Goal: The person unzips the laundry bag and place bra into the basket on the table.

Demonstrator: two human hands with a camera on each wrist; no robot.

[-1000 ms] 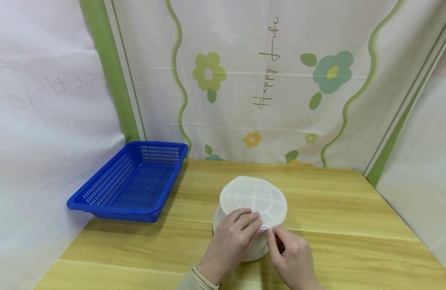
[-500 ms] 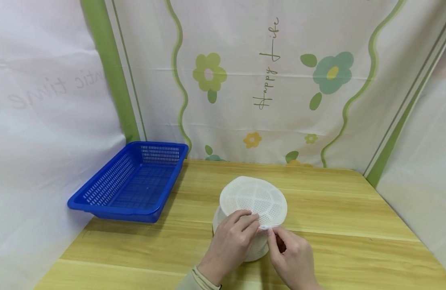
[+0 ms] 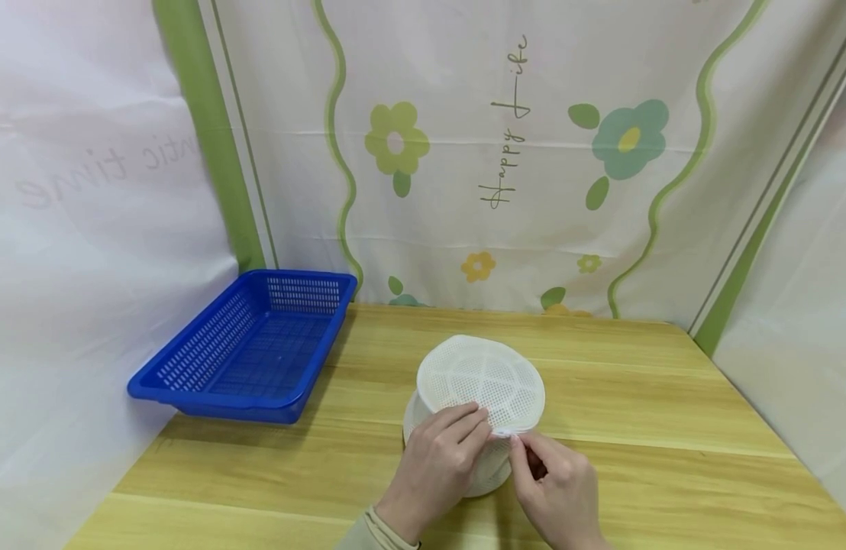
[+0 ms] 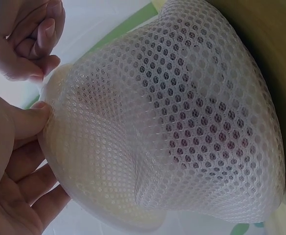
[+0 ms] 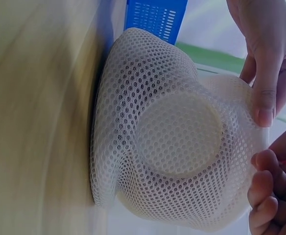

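A white mesh laundry bag (image 3: 481, 374) stands on the table in front of me, its round, finer-mesh top tilted toward me. My left hand (image 3: 437, 462) grips the near rim, fingers over the top and thumb (image 4: 33, 120) underneath. Just to its right, my right hand (image 3: 557, 481) pinches at the white zipper edge (image 3: 503, 433) with thumb and forefinger. What lies between those fingertips is hidden, so I cannot tell if it is the zipper pull. A pale round patch (image 5: 177, 134) shows on the bag's side in the right wrist view.
A blue plastic basket (image 3: 279, 359) with slotted sides sits at the back left of the wood-grain table (image 3: 670, 458). A white curtain (image 3: 450, 191) with printed flowers hangs behind the table, and more cloth closes off both sides.
My left fingertips have drawn back slightly on the bag's top. The right hand has shifted a tiny bit to the right along the rim. The bag and basket stay in place.
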